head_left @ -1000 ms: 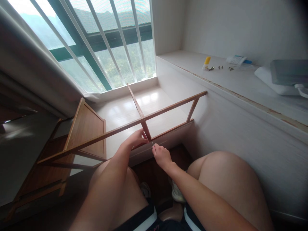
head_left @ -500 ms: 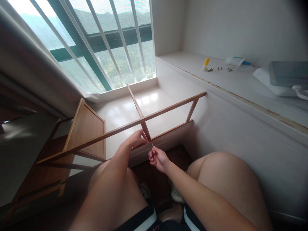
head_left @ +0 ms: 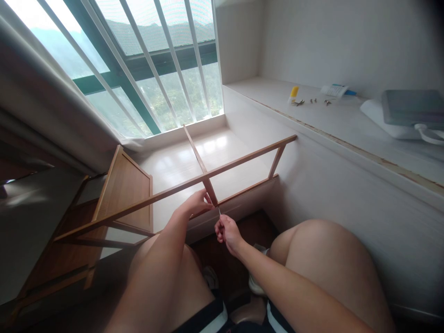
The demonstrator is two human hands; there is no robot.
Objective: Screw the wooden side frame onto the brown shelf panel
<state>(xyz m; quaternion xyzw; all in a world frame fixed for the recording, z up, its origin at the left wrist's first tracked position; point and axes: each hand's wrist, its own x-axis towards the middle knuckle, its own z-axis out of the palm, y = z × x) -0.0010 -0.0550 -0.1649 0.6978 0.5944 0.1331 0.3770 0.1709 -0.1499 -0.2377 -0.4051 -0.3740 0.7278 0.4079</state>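
A wooden rack frame (head_left: 243, 163) of slim brown bars stretches across the space before me. At its near crosspiece (head_left: 210, 192), my left hand (head_left: 200, 202) grips the wood, with some fingers hidden behind the bar. Just below that corner, my right hand (head_left: 227, 233) is closed in a pinch around a thin metal rod (head_left: 219, 211). The rod's upper end meets the frame's lower corner; the part inside the fist is hidden.
A wooden panel (head_left: 130, 185) belongs to the structure at left, near a grey curtain (head_left: 52, 83). On the white ledge (head_left: 347, 120) at right lie a yellow-capped bottle (head_left: 293, 94), several small screws (head_left: 312, 101), a white tube (head_left: 336, 90) and a grey box (head_left: 412, 107). A barred window (head_left: 156, 64) stands ahead.
My right hand has lowered slightly and turned a little around the rod. The left hand keeps its grip on the frame, and the view has shifted slightly.
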